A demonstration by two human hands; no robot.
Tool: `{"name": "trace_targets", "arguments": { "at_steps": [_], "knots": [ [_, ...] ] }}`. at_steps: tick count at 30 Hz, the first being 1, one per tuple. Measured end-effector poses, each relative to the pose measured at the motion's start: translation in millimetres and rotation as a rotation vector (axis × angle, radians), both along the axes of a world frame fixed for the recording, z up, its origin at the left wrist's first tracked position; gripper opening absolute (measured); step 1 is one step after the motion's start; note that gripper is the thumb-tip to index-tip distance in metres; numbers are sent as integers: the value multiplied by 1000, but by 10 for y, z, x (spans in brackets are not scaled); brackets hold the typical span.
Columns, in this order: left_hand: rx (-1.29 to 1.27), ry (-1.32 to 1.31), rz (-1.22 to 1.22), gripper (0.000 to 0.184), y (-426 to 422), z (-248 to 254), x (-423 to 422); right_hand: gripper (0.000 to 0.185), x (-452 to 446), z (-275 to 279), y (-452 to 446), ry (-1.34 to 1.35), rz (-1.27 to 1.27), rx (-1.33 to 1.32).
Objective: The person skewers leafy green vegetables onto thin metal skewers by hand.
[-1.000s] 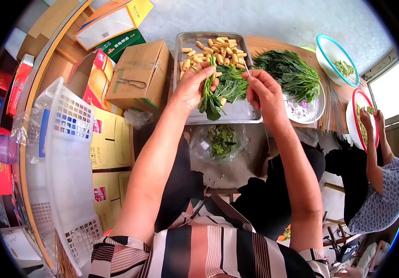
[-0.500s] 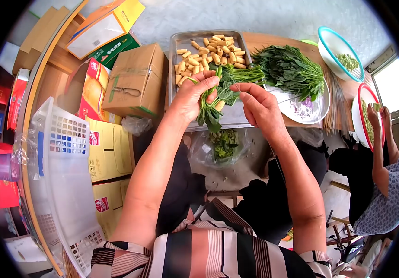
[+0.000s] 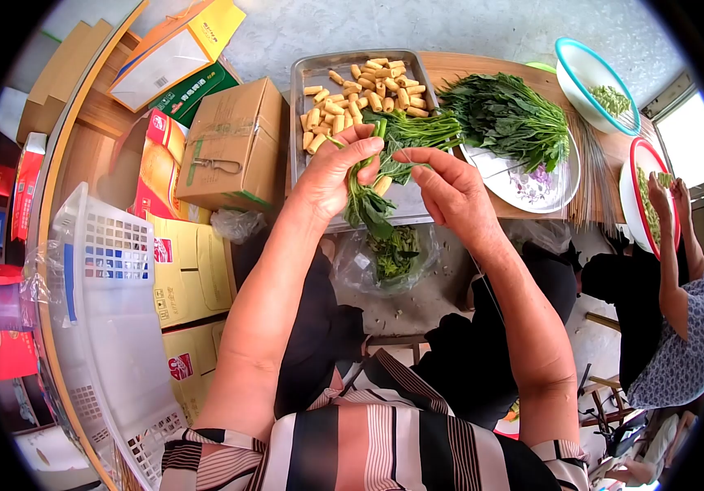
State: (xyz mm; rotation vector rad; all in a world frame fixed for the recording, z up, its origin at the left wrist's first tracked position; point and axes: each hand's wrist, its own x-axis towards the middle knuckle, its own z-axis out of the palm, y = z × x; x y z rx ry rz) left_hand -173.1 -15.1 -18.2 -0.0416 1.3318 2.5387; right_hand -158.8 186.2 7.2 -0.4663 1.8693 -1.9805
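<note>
My left hand point(image 3: 337, 173) is closed around a small bunch of leafy greens point(image 3: 368, 211), its dark leaves hanging below the fingers. Close by on the right, my right hand point(image 3: 456, 190) pinches a thin skewer point(image 3: 489, 286), which runs back under the palm along the forearm. Its tip near the greens is too fine to make out. Both hands are over the front of a metal tray point(image 3: 409, 214). In the tray lie many short tan rolls point(image 3: 368, 96) and more green stems point(image 3: 425, 129).
A white plate point(image 3: 487, 182) holds a big heap of greens point(image 3: 506, 119). Thin skewers point(image 3: 596, 176) lie beside it. Blue-rimmed point(image 3: 564, 78) and red-rimmed point(image 3: 632, 192) bowls stand rightward, near another person's hands point(image 3: 669, 196). A cardboard box point(image 3: 233, 143) is left; a plastic bag point(image 3: 352, 266) sits below.
My right hand has moved slightly left, its pinching fingers closer to the greens. My left hand still holds the bunch in nearly the same place. The whole view has shifted a little.
</note>
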Motion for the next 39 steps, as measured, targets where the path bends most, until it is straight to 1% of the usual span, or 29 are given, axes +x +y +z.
{"name": "trace_targets", "arguments": {
  "at_steps": [12,19,27,29,36,39],
  "knots": [
    [-41,16,0,24,-13,3,19,23,20,-3,-11,-25,11,7],
    [-53,38,-45,25,-5,6,17,24,16,-6,-5,-47,15,3],
    [-71,39,-58,23,-30,11,15,24,19,-4,8,-26,18,30],
    [-139,61,-63,21,-40,47,25,24,21,-13,11,-24,17,33],
    [-218,53,-51,18,-34,75,47,24,30,-61,22,-13,27,67],
    [-269,63,-98,17,-30,35,36,24,28,-89,15,-16,17,62]
  ]
}}
